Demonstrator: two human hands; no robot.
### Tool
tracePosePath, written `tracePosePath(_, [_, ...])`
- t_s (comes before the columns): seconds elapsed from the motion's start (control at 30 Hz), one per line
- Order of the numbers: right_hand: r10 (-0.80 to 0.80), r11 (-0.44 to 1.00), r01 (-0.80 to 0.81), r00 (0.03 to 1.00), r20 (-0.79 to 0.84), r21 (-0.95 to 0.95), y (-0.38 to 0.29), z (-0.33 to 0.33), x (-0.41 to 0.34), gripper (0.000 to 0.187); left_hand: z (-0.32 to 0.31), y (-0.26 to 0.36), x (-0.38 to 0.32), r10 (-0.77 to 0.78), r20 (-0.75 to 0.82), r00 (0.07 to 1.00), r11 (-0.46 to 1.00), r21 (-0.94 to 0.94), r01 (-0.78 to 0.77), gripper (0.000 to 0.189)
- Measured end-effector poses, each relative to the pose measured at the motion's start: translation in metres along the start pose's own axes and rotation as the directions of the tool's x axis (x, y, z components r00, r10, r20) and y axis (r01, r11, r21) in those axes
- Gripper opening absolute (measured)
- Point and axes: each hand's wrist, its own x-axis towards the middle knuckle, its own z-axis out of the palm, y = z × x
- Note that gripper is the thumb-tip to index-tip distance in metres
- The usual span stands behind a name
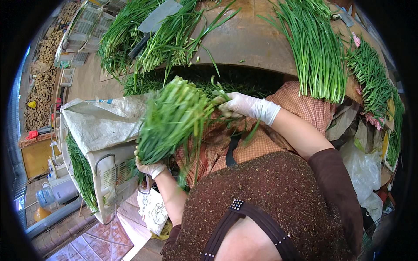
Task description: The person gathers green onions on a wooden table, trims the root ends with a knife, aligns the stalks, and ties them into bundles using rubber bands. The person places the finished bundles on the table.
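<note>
A thick bunch of garlic chives (176, 120) hangs in front of my lap, its pale cut ends upward and its leaves blurred. My left hand (150, 167), in a thin white glove, grips it from below, with most of the fingers hidden behind the leaves. Gloved in the same way, my right hand (241, 104) is at the bunch's right side, its fingers curled on a few loose chive stems (220, 93). A few stray leaves dangle over the checked apron (254, 135).
On the wooden table (245, 39) lie chive heaps (120, 39), a cleaver (160, 16) and a long chive pile (316, 52). Tied bundles (370, 76) are farther right. At left stands a white plastic crate (101, 176) holding chives, partly covered by a white sheet (107, 124). Cut greens (143, 83) lie below the table edge.
</note>
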Motion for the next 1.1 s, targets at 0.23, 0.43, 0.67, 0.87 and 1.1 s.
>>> tracePosePath(0.23, [-0.300,0.913,0.237,0.942,-0.153,-0.332,0.013,-0.042,0.001,0.021,-0.025,-0.011,0.037,-0.040,-0.137,0.990,0.998,0.050,0.047,0.034])
tracePosePath(0.43, [-0.360,0.918,0.324,0.923,-0.136,-0.228,-0.010,0.010,0.046,0.071,-0.013,-0.017,0.048,-0.153,-0.293,0.944,0.973,0.121,0.196,0.049])
tracePosePath(0.67, [-0.309,0.945,0.249,0.894,-0.324,-0.214,-0.007,0.001,0.040,0.033,0.009,-0.004,0.044,-0.104,-0.308,0.946,0.971,0.174,0.163,0.050])
tracePosePath(0.87, [-0.935,-0.063,0.077,0.344,0.086,-0.995,-0.007,-0.009,0.014,0.029,0.029,-0.007,0.035,-0.076,-0.263,0.962,0.982,0.148,0.118,0.042])
tracePosePath(1.1, [-0.592,-0.669,0.149,0.487,0.642,-0.729,-0.006,0.051,0.045,0.060,0.057,-0.006,0.055,-0.143,-0.314,0.938,0.989,0.000,0.151,0.019])
